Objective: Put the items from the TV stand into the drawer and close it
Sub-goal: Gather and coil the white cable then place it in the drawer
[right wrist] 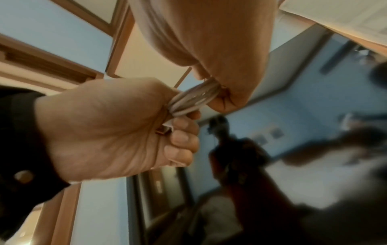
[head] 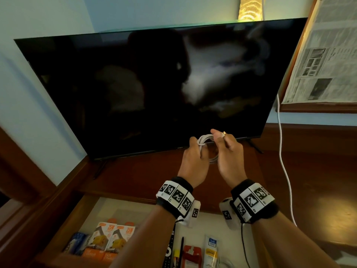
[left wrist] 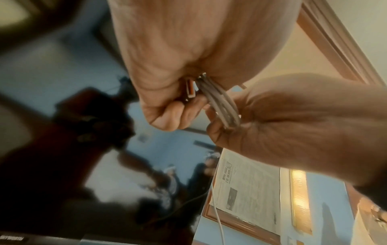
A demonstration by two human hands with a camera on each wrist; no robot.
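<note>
A coiled white cable (head: 205, 139) hangs between both hands above the dark wooden TV stand (head: 135, 176), just in front of the TV's lower edge. My left hand (head: 195, 150) grips the left side of the coil (left wrist: 222, 106), fingers curled round the loops and a metal plug (left wrist: 190, 90). My right hand (head: 222, 139) holds the other side (right wrist: 192, 99) and pinches the cable's plug end (head: 224, 133) at its fingertips. Below my wrists the drawer (head: 123, 206) stands open.
In the drawer lie two orange-and-white charger boxes (head: 110, 242), a blue box (head: 77, 244), a black remote (head: 169, 248), a red packet (head: 191, 255) and a tube (head: 211, 250). A large dark TV (head: 154, 89) stands behind. A white cord (head: 284, 161) hangs down at right.
</note>
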